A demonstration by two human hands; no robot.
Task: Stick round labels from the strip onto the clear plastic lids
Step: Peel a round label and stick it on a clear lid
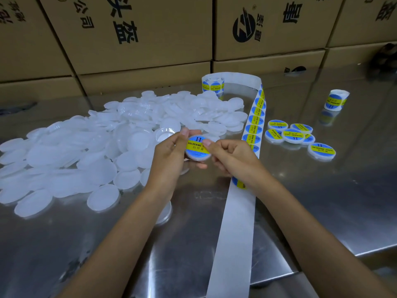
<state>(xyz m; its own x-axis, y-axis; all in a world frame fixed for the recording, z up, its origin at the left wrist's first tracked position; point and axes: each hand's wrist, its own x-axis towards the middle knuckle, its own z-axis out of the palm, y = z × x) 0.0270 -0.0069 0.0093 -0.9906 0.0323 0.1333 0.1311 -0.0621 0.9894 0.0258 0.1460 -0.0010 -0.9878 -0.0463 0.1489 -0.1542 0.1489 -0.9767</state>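
Head view shows us our left hand [171,151] gripping a clear plastic lid [196,154] above the steel counter [322,190], while our right hand [229,155] pinches the blue-and-yellow round label [196,145] down onto it with the thumb. Just right of our hands, the label strip [254,125] runs back to its roll [212,84]. Unlabelled lids [96,147] are heaped at left; six labelled lids [292,135] lie at right, near a second roll [336,100]. Cardboard boxes [150,29] stand behind.
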